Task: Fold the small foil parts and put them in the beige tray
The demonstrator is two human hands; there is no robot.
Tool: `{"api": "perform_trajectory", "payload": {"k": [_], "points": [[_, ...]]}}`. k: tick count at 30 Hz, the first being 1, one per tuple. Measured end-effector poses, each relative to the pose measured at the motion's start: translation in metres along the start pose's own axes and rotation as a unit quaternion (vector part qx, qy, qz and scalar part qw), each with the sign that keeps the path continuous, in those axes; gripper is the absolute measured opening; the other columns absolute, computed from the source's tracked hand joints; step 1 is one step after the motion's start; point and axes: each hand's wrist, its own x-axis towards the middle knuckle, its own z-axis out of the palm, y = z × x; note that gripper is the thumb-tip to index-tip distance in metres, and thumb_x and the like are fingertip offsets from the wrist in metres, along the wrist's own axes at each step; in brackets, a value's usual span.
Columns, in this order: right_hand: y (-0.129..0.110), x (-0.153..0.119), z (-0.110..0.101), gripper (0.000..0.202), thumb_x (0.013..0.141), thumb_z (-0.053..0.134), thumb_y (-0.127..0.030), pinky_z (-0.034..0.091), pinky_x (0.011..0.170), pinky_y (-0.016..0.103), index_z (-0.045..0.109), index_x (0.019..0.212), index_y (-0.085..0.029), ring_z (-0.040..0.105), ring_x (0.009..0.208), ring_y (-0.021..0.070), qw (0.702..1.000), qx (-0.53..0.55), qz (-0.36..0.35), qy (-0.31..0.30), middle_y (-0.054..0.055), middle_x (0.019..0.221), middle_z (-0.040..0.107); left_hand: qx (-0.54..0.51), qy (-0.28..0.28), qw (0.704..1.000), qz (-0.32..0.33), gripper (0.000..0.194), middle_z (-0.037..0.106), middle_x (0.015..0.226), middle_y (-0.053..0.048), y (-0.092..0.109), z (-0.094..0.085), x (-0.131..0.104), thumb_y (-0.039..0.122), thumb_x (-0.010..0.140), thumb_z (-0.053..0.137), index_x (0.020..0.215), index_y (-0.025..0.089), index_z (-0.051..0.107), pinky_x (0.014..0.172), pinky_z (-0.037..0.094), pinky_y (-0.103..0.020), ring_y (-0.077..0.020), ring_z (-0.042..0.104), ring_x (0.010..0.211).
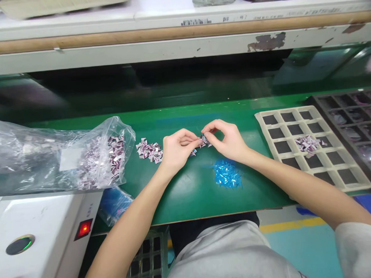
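Over the green tabletop, my left hand pinches at its fingertips what looks like one of the small purple-and-white pieces. Close beside it, my right hand has thumb and forefinger pinched together; what they hold is too small to make out. Several of the same pieces lie just below and between the fingertips. A loose pile of purple-and-white pieces spreads left of my left hand. Nearer my body, below my right hand, sits a heap of shiny blue film bits.
A clear plastic bag of purple-and-white pieces lies left, behind a white machine with a lit red switch. A cream compartment tray at right holds a small pile; a dark tray adjoins it. A shelf spans the back.
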Motion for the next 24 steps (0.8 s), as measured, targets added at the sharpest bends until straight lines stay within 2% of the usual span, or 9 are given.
{"api": "perform_trajectory", "payload": {"k": [5,11,15,20,22,24], "points": [[0.003,-0.002,0.003,0.011,0.1,0.064,-0.024,0.057,0.085,0.04,0.072,0.093,-0.024,0.072,0.091,0.024,1.0,-0.009,-0.013,-0.02,0.004,0.094,0.078,-0.007,0.002,1.0,0.001,0.034,0.082,0.081,-0.004,0.001,0.001,-0.001,0.044,0.074,0.099,0.083,0.021,0.077,0.079,0.07,-0.035,-0.0243,0.083,0.079],[0.006,-0.003,0.006,0.01,0.1,0.064,-0.024,0.059,0.088,0.042,0.074,0.099,-0.024,0.073,0.093,0.0238,1.0,-0.009,-0.008,-0.016,0.005,0.099,0.08,-0.003,-0.004,1.0,-0.006,0.037,0.082,0.082,-0.004,0.002,0.001,-0.001,0.048,0.073,0.099,0.084,0.021,0.077,0.081,0.07,-0.037,-0.0252,0.083,0.082],[0.008,-0.002,0.006,0.019,0.097,0.068,-0.025,0.062,0.09,0.042,0.075,0.115,-0.025,0.075,0.096,0.0228,0.997,0.051,0.037,-0.037,0.006,0.111,0.081,-0.005,-0.01,1.0,-0.007,0.036,0.082,0.081,-0.004,0.002,0.001,-0.001,0.049,0.074,0.098,0.083,0.021,0.077,0.08,0.07,-0.037,-0.0249,0.083,0.08],[0.007,0.002,0.003,0.02,0.096,0.068,-0.029,0.062,0.082,0.04,0.071,0.115,-0.025,0.072,0.082,0.0205,0.986,0.122,0.061,-0.095,0.003,0.096,0.077,-0.004,-0.03,0.999,-0.017,0.038,0.082,0.082,-0.005,0.003,0.003,-0.002,0.051,0.075,0.097,0.085,0.021,0.076,0.083,0.07,-0.039,-0.0265,0.083,0.082],[0.007,0.003,0.001,0.018,0.095,0.067,-0.027,0.059,0.079,0.038,0.07,0.113,-0.025,0.069,0.078,0.0189,0.989,0.101,0.055,-0.097,0.002,0.095,0.076,0.009,-0.045,0.999,-0.01,0.038,0.083,0.087,-0.007,0.007,-0.003,0.001,0.051,0.075,0.096,0.087,0.021,0.076,0.084,0.07,-0.04,-0.027,0.083,0.084],[0.008,0.005,-0.002,0.017,0.092,0.068,-0.024,0.055,0.075,0.037,0.068,0.11,-0.024,0.066,0.075,0.0181,0.992,0.071,0.053,-0.089,0.002,0.093,0.075,0.075,-0.045,0.996,0.015,0.034,0.084,0.092,-0.008,0.013,-0.019,0.006,0.048,0.078,0.094,0.09,0.021,0.077,0.086,0.069,-0.04,-0.0273,0.083,0.086]]}}
